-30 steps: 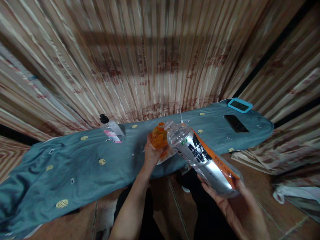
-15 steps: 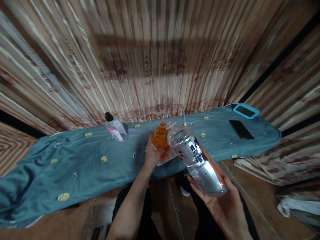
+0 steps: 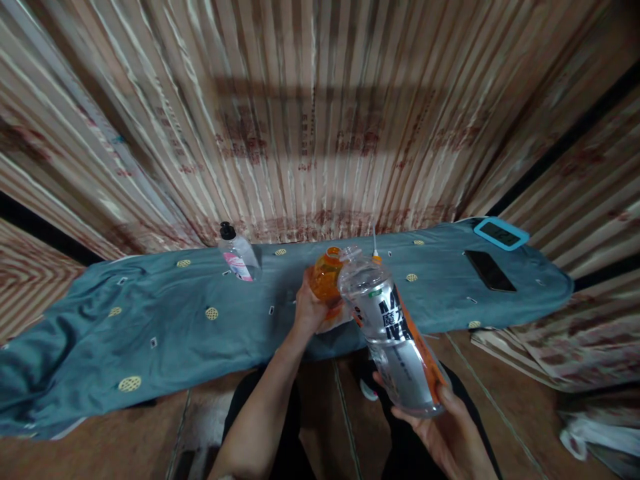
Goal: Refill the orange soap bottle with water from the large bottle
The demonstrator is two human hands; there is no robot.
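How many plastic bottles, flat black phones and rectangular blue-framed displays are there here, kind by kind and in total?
Bottles: 3 (translucent orange plastic bottle; large clear plastic bottle with a silver-and-orange label; clear plastic bottle with a black top and a pink label)
Phones: 1 (flat black rectangular phone)
Displays: 1 (rectangular blue-framed display)
Total: 5

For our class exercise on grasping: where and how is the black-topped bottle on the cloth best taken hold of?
Probably best to grip the black-topped bottle around its body at the pink label, coming from the near side. It appears upright, the body is wider than the black top, and the striped curtain hangs behind it.
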